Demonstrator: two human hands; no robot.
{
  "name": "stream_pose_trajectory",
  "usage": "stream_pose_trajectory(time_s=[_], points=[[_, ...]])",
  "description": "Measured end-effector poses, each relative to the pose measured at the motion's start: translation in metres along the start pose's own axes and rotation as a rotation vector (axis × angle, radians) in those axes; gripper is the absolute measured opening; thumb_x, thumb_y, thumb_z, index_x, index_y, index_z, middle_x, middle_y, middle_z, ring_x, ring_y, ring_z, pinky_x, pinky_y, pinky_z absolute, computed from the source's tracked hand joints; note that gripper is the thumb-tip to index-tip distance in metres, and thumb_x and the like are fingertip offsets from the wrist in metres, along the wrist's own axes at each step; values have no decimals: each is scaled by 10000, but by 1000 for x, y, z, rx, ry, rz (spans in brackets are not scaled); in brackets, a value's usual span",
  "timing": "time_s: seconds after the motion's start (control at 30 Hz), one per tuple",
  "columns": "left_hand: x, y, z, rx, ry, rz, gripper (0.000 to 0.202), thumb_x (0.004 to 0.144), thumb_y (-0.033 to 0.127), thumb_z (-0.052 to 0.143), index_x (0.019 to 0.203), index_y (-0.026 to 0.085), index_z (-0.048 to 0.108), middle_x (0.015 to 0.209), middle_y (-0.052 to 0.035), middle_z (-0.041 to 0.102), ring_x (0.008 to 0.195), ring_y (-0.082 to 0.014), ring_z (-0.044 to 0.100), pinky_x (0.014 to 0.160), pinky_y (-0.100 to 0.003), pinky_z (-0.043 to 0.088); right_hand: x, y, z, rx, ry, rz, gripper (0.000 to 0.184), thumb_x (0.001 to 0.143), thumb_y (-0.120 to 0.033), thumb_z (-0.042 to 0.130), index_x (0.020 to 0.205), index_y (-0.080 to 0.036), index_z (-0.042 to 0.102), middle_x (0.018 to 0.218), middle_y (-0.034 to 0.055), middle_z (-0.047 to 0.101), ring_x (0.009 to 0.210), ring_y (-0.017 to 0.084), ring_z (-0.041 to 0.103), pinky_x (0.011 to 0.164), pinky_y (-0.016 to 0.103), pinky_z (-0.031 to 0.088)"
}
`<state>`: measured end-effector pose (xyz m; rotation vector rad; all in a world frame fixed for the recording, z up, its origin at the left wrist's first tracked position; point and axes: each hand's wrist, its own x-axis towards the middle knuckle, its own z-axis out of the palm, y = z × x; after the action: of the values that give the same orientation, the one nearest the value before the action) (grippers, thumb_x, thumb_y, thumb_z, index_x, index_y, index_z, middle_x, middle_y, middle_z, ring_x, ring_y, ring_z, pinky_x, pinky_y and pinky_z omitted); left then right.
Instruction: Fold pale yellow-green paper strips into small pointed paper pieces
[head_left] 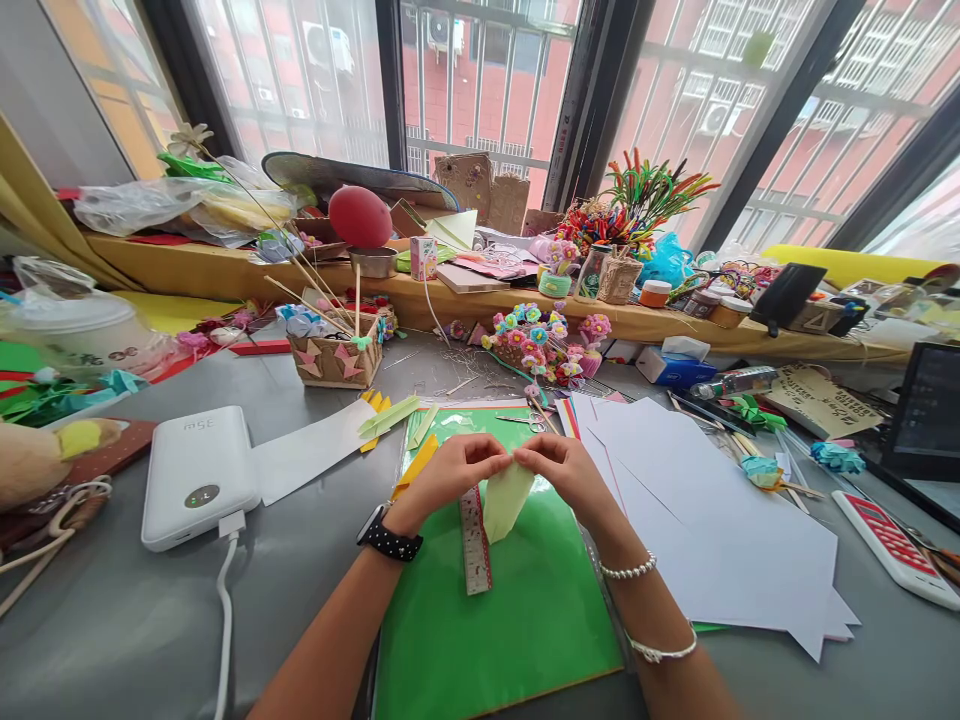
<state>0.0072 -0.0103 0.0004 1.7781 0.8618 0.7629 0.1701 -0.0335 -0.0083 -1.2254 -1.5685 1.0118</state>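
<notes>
My left hand [450, 470] and my right hand [564, 468] meet above a green sheet [517, 610] on the grey table. Both pinch the top edge of a small pale green folded paper [505, 500], which hangs down between them. A clear ruler [475, 545] lies on the green sheet just below my left hand. My left wrist wears a black dotted watch band, and my right forearm carries two bead bracelets. Small scissors [529, 422] rest at the far edge of the green sheet.
White paper sheets [712, 520] spread to the right. A white power bank [196, 475] with a cable sits left. A cardboard box with sticks [335, 360], paper flowers [547, 340], a tablet [926, 415] and craft clutter line the window ledge.
</notes>
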Motion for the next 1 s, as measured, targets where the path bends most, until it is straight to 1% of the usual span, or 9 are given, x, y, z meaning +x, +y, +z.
stream_pose_trajectory(time_s=[0.13,0.3,0.4,0.6,0.73,0.9,1.0], points=[[-1,1,0,0,12,7,231,700,346,491,655,132,565,624,1,531,599,-110,470,549,-211,369,-1,-1,0,26,7,-15,253,720,-358,478,600,-151,560,543,-8,481,539,112,442,511,223,359],[0,0,4,11,30,32,235,710,356,473,668,137,550,617,11,506,574,-99,452,512,-199,360,0,0,1,-27,46,-46,251,729,-345,472,591,-150,549,537,-9,480,524,106,441,490,213,350],[1,0,6,5,80,40,249,723,371,451,698,144,548,629,11,516,562,-97,455,492,-193,357,0,1,0,-27,62,-55,248,731,-341,474,600,-145,551,546,-4,502,537,111,464,510,215,365],[3,-5,3,61,170,32,274,701,386,492,688,137,607,671,-19,589,616,-125,502,537,-200,378,-1,-2,-1,-29,12,-36,214,701,-346,523,637,-146,568,587,4,536,569,118,492,505,209,376],[3,-7,1,89,185,50,266,700,380,498,684,144,619,663,-15,599,608,-124,509,534,-196,377,-1,-4,-1,-31,9,-44,197,694,-334,534,648,-147,575,604,8,545,579,120,493,502,209,376],[2,-7,1,114,202,82,254,725,349,475,651,145,607,636,-6,583,600,-115,500,532,-190,369,-1,-1,0,-62,52,-48,214,698,-342,529,650,-142,588,589,13,553,562,122,493,496,214,371],[2,-9,0,73,196,77,241,711,354,495,671,143,604,654,-11,588,611,-118,509,533,-191,377,-1,0,1,-61,64,-29,222,698,-343,527,656,-137,596,584,18,562,553,125,498,490,217,367]])
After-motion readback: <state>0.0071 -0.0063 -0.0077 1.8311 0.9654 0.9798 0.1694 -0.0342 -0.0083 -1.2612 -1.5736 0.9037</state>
